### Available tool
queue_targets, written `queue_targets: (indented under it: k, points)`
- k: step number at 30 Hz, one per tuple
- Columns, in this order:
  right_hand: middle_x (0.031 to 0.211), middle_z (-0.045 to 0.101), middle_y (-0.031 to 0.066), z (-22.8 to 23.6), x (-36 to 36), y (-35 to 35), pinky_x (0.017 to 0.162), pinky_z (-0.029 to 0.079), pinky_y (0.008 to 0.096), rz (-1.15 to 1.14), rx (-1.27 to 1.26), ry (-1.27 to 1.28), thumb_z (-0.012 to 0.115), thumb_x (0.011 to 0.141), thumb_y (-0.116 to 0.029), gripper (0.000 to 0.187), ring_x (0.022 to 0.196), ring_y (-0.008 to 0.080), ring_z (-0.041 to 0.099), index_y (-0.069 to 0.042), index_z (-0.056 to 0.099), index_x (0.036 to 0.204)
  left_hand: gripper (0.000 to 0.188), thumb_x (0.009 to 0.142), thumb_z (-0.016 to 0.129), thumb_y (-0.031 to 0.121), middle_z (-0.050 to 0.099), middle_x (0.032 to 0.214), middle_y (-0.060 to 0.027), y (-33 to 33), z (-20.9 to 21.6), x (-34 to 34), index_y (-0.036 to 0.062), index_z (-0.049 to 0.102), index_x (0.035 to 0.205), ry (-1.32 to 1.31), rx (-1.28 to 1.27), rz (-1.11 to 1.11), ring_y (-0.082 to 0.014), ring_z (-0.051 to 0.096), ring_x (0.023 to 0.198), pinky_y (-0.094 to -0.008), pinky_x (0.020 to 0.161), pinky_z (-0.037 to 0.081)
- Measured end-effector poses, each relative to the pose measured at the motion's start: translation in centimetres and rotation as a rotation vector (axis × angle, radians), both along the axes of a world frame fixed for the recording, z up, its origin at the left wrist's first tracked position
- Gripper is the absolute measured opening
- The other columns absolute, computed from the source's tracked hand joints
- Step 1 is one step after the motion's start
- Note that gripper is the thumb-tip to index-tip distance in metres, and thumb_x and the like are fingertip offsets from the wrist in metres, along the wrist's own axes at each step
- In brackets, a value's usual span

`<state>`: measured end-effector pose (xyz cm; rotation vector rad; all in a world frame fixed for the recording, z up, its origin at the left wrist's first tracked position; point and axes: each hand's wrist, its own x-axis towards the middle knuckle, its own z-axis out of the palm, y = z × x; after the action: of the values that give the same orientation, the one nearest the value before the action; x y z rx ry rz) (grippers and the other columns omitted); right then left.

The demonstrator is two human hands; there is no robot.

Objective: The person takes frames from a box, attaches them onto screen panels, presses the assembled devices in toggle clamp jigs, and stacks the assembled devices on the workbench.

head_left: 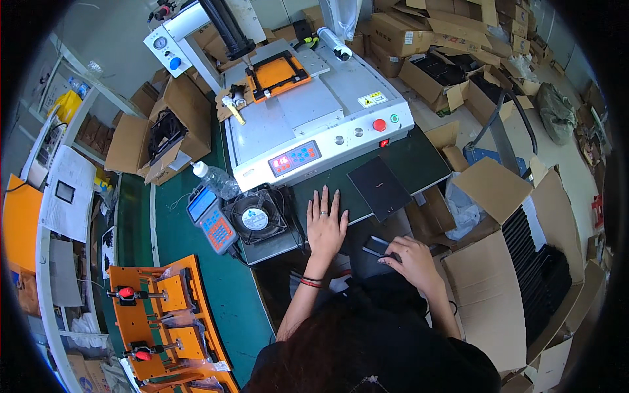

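Note:
My left hand point(325, 227) lies flat, fingers spread, on the dark table edge in front of the machine, and nothing is in it. My right hand point(411, 261) is closed around a pair of dark tweezers point(376, 248), whose two prongs point left over my lap. Just beyond the hands, a thin black rectangular panel point(379, 188) rests at an angle on the table, its near corner sticking out past the edge. On the white benchtop machine point(262, 154), an orange fixture point(278, 75) carries a black frame beneath a black vertical cylinder point(226, 29).
A black fan point(254, 217), a blue-grey keypad controller point(211, 219) and a clear bottle point(216, 178) crowd the left of my left hand. Orange clamp fixtures point(173, 327) stand nearer. An open carton point(481, 298) of black parts is at my right, with more cartons point(406, 33) behind.

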<state>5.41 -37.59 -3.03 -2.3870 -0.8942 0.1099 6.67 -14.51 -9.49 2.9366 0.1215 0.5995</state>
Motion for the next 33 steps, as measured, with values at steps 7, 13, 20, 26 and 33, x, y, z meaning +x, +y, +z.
queue_targets:
  k: [7, 13, 20, 26, 33]
  points:
    - [0.08, 0.059, 0.0058, -0.3, -0.5, 0.2, 0.069, 0.049, 0.0382, -0.015, 0.008, 0.002, 0.069, 0.078, -0.028, 0.024, 0.083, 0.0245, 0.059, -0.006, 0.061, 0.077, 0.05, 0.093, 0.048, 0.035, 0.037, 0.144, -0.016, -0.1, 0.0, 0.1, 0.0096, 0.046, 0.136, 0.0, -0.012, -0.006, -0.0345, 0.033, 0.134, -0.0451, 0.111, 0.024]
    - [0.076, 0.058, 0.007, -0.4, -0.3, 0.4, 0.068, 0.049, 0.0385, -0.031, -0.016, -0.037, 0.067, 0.08, -0.032, 0.03, 0.078, 0.0257, 0.06, -0.005, 0.059, 0.071, 0.049, 0.092, 0.049, 0.034, 0.038, 0.144, -0.016, 0.0, 0.2, 0.0, 0.0095, 0.047, 0.135, -0.006, -0.018, -0.002, -0.0343, 0.034, 0.134, -0.0452, 0.111, 0.024]
    - [0.075, 0.056, 0.0096, -0.7, -0.7, 0.4, 0.065, 0.046, 0.0402, -0.024, 0.065, 0.056, 0.068, 0.08, -0.031, 0.032, 0.075, 0.0291, 0.058, -0.003, 0.056, 0.071, 0.05, 0.091, 0.054, 0.025, 0.041, 0.138, -0.0223, 0.0, 1.7, -1.1, 0.0025, 0.043, 0.134, 0.018, -0.179, -0.073, -0.039, 0.036, 0.13, -0.046, 0.109, 0.027]
    - [0.078, 0.058, 0.0086, -1.0, -0.1, 0.9, 0.066, 0.047, 0.0391, -0.005, 0.111, 0.02, 0.069, 0.079, -0.029, 0.028, 0.076, 0.0283, 0.058, -0.003, 0.059, 0.075, 0.05, 0.091, 0.055, 0.019, 0.049, 0.124, -0.0274, 0.7, 10.8, -1.1, -0.0063, 0.038, 0.131, -0.132, -0.588, -0.166, -0.0405, 0.049, 0.116, -0.042, 0.099, 0.039]
    - [0.081, 0.059, 0.008, -1.6, 0.3, -0.2, 0.071, 0.048, 0.0383, 0.038, 0.156, 0.042, 0.072, 0.076, -0.024, 0.023, 0.08, 0.0271, 0.058, -0.003, 0.061, 0.076, 0.052, 0.089, 0.058, 0.024, 0.052, 0.121, -0.0267, 4.1, 18.3, 2.6, -0.0048, 0.04, 0.129, -0.263, -0.522, -0.023, -0.0382, 0.052, 0.111, -0.0427, 0.094, 0.041]
